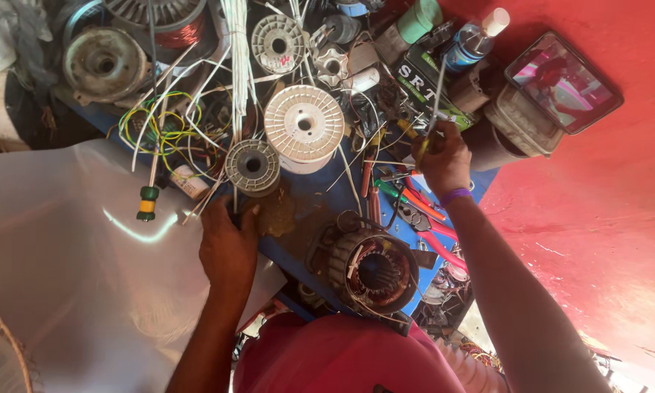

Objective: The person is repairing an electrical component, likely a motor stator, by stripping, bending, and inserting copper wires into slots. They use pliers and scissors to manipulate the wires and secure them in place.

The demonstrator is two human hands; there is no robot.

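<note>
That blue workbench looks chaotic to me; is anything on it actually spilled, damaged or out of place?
One thing: a brownish stain is smeared on the blue workbench top, beside the left hand. Loose white and yellow wires lie tangled among the white plastic spools. The round motor stator looks intact.

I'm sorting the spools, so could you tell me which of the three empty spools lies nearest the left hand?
The small grey spool, just above the left hand; the two white ones lie farther up.
</note>
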